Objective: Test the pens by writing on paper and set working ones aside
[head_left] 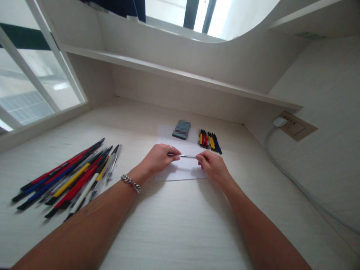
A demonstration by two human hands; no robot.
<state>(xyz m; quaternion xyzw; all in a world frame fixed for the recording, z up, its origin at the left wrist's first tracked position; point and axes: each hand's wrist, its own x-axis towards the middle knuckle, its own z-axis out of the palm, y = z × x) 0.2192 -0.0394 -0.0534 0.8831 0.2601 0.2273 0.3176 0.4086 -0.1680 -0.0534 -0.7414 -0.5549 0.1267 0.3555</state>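
Note:
Both my hands meet over a white sheet of paper (180, 173) on the pale wooden desk (174, 225). My left hand (160, 157) and my right hand (211, 165) pinch the two ends of a thin clear pen part (188, 156), held level between them just above the paper. A metal bracelet (131, 183) sits on my left wrist. A big heap of red, blue, yellow, black and clear pens (70, 176) lies to the left of my left arm.
A small row of assembled pens (209, 141) lies at the far right of the paper, beside a dark blurred object (181, 129). A wall socket with a white plug (292, 125) and its cable (298, 185) run along the right wall. A shelf (180, 75) overhangs the back.

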